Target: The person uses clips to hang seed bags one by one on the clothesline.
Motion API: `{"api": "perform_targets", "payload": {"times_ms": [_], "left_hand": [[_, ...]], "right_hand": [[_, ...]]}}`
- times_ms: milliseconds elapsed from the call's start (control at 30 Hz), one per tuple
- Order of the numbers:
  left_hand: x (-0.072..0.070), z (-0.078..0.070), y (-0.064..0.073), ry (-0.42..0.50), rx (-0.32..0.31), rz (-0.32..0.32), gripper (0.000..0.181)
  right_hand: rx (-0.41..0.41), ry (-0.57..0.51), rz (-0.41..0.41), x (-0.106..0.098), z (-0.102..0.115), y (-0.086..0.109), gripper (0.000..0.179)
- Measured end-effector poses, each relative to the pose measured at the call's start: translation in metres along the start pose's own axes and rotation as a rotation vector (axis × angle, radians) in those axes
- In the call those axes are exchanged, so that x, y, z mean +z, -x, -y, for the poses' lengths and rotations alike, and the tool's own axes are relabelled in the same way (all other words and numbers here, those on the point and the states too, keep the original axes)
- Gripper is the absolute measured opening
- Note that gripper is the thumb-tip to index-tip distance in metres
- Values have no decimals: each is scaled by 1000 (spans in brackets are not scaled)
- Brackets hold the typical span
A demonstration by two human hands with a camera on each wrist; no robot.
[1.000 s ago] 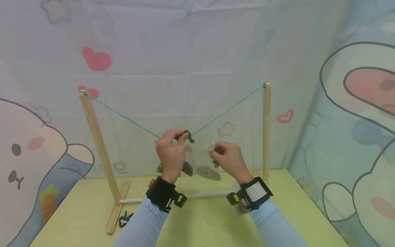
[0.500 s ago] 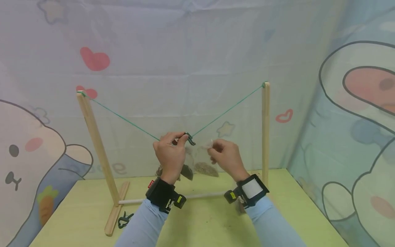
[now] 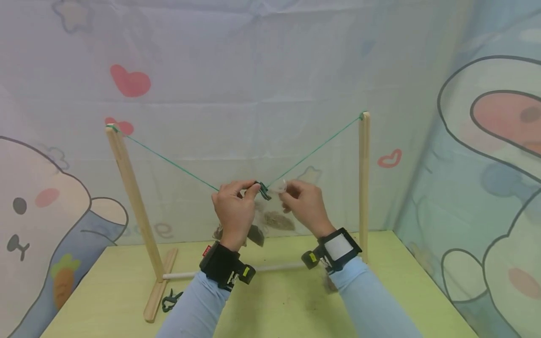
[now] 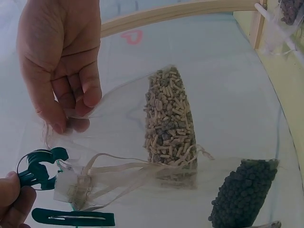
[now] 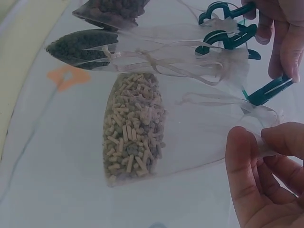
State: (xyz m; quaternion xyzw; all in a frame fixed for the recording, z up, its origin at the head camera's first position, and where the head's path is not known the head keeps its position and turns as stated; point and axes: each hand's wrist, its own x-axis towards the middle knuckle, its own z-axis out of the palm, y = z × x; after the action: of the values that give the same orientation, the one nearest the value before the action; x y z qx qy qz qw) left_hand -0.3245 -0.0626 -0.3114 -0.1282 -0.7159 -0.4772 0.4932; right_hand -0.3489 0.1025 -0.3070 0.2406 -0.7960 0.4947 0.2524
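Note:
My left hand (image 3: 234,211) pinches a green plastic clip (image 3: 264,191) beside the green string (image 3: 314,151). My right hand (image 3: 304,204) pinches the top edge of a sheer drawstring bag, with its tan and grey pellets (image 5: 135,126) hanging below. In the right wrist view the bag's edge is beside the clip (image 5: 270,91); whether the clip bites on it I cannot tell. Behind it hangs a bag of dark beads (image 4: 244,194), its gathered top at another green clip (image 5: 232,38). A further dark bag (image 5: 111,12) shows partly. My left hand hides part of the string in the head view.
Two wooden posts, left (image 3: 134,197) and right (image 3: 364,183), bear the string. A white rod (image 3: 281,266) runs low between them. On the yellow table (image 3: 274,314) lie a loose green clip (image 3: 171,300) at left and a small bag (image 3: 328,284) near my right wrist.
My right hand has moved left and slightly up, bringing the tan pellet bag's top close to the clip. My left hand stays nearly in place, still pinching the clip.

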Motion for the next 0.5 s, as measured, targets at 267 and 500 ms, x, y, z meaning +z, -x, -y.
{"api": "perform_targets", "payload": {"times_ms": [267,500], "left_hand": [[-1,-2,1,-49,2,72,17],[1,-2,0,-65,-11,111,18]], "right_hand": [[-10,-39,-6,6,-2,-4,7],[6,-73,21,7,-2,-5,10]]}}
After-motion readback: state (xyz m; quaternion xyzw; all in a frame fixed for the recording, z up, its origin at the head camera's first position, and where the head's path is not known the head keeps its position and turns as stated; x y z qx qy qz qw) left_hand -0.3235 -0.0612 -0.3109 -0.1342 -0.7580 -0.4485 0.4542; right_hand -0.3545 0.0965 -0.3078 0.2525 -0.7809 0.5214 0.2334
